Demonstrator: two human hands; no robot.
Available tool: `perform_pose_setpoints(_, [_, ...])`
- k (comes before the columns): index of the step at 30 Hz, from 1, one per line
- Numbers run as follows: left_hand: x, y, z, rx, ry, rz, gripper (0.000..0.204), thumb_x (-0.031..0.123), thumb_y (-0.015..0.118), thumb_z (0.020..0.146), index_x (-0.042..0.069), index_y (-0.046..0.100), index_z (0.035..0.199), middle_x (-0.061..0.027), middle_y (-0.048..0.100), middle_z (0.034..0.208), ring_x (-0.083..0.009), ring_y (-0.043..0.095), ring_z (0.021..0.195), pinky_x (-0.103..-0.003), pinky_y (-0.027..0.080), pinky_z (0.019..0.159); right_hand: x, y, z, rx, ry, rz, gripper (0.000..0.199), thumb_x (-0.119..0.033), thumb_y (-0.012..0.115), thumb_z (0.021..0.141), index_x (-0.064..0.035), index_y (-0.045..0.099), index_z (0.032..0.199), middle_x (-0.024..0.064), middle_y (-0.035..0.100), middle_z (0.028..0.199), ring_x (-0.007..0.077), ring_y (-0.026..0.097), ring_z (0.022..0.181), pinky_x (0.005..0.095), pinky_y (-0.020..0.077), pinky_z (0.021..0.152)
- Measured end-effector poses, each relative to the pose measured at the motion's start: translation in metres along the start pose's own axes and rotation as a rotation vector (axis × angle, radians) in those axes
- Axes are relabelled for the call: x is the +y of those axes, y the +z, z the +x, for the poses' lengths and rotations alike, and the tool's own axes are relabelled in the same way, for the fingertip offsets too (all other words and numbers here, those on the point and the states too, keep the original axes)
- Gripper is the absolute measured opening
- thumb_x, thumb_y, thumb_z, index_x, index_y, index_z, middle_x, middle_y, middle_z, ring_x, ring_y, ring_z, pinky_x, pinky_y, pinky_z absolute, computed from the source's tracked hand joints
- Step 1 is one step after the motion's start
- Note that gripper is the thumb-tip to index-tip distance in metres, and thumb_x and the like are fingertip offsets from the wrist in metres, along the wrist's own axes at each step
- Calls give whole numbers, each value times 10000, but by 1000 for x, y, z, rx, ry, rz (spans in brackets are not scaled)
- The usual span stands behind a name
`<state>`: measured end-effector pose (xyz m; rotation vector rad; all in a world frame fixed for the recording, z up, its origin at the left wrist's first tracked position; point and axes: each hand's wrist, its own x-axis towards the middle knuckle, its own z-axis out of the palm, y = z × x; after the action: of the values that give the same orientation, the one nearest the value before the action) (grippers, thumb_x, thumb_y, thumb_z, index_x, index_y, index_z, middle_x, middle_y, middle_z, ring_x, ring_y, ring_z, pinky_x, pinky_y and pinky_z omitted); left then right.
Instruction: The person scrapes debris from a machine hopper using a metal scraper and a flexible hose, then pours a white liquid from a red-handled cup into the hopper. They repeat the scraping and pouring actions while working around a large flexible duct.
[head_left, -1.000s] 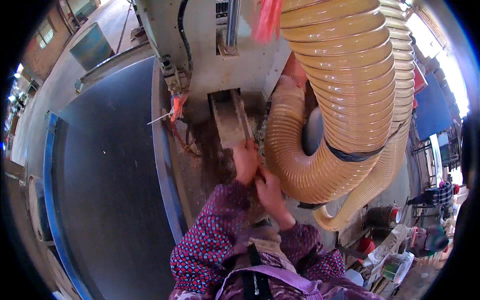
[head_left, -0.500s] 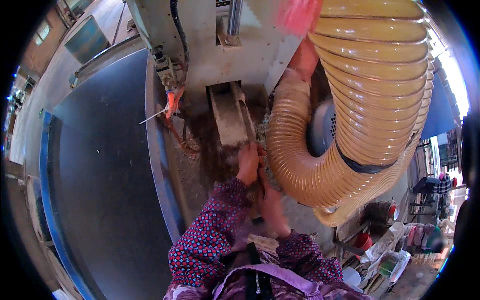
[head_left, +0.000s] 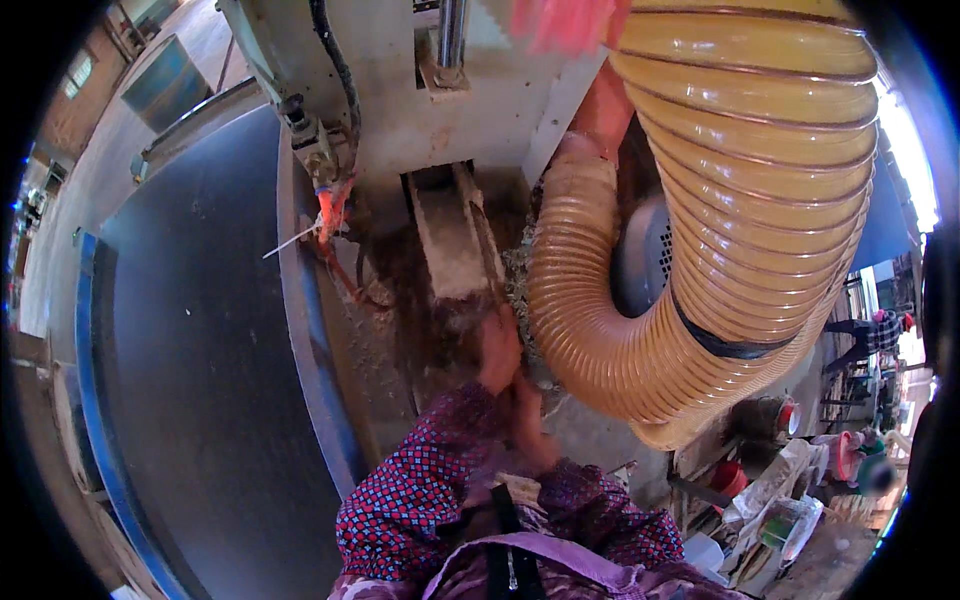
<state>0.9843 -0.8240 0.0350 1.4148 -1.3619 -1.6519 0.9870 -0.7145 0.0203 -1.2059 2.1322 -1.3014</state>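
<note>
A long, thin brownish stick [head_left: 490, 252] reaches from my hands up along the right side of a dusty block-shaped trough [head_left: 447, 245] at the base of a pale machine. My left hand [head_left: 499, 350] is closed around its near end, knuckles upward. Just behind and to the right, my right hand [head_left: 529, 418] is closed on the same line, its fingers partly hidden by the left hand and blurred. The stick's far end lies at the dark opening in the machine.
A ribbed amber hose [head_left: 590, 285] curves close along the right of my hands. To the left stands a dark panel with a blue rim [head_left: 330, 385]. An orange-ended air fitting [head_left: 326, 205] hangs at the machine. Sawdust covers the floor; a distant person [head_left: 885, 330] is at the right.
Both hands have drawn back toward my body, away from the opening, still closed on the stick. The view has shifted slightly.
</note>
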Motion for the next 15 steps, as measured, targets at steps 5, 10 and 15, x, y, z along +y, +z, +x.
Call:
perform_pose_setpoints(5, [-39, -7, 11, -41, 11, -124, 332, 328, 399, 921, 77, 468, 716, -20, 434, 533, -149, 429, 423, -308, 335, 385, 7, 7, -7, -81, -14, 21, 279, -19, 519, 794, -18, 543, 1072, 192, 592, 820, 360, 578, 731, 384, 461, 632])
perform_pose_setpoints(10, [-13, -8, 2, -156, -215, -128, 405, 286, 371, 920, -4, 501, 669, -190, 549, 625, -356, 537, 570, -430, 389, 503, 7, 10, -4, 24, -38, -20, 134, 2, 536, 791, -13, 573, 919, 133, 581, 727, 178, 566, 653, 316, 439, 570])
perform_pose_setpoints(15, [-28, -7, 3, 82, 262, 275, 412, 270, 358, 924, -34, 508, 690, -235, 532, 652, -389, 517, 640, -439, 388, 553, 28, 33, -14, 38, 59, 392, 249, -29, 615, 761, -6, 571, 1004, 49, 612, 891, 104, 534, 827, 276, 452, 699])
